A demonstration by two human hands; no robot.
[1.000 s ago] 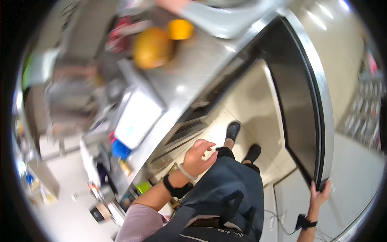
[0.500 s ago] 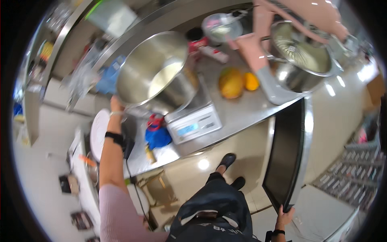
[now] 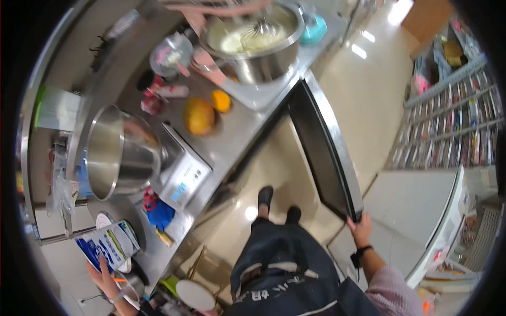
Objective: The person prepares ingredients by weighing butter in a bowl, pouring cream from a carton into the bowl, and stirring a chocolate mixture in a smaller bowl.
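My left hand [image 3: 107, 282] grips a blue-and-white carton [image 3: 108, 245] at the lower left, beyond the counter's end. My right hand [image 3: 360, 227] is closed on the upper edge of an open, dark-lined metal door [image 3: 322, 158] below the counter. A large steel mixing bowl [image 3: 124, 152] stands on a white digital kitchen scale [image 3: 184, 179]. A blue-and-red bundle [image 3: 159, 215] lies beside the scale. To the right of these are a mango [image 3: 199, 116] and a smaller orange-yellow fruit [image 3: 221, 101].
A pink stand mixer [image 3: 211, 68] at the back holds a steel bowl [image 3: 266, 66] of pale cream with a whisk in it. A clear tub [image 3: 171, 55] sits behind the fruit. White cabinets [image 3: 411, 200] and packed shelves [image 3: 448, 121] stand at right.
My left hand has left the mixing bowl's side and now holds the blue-and-white carton. My view has turned to the right. The right hand stays on the open door.
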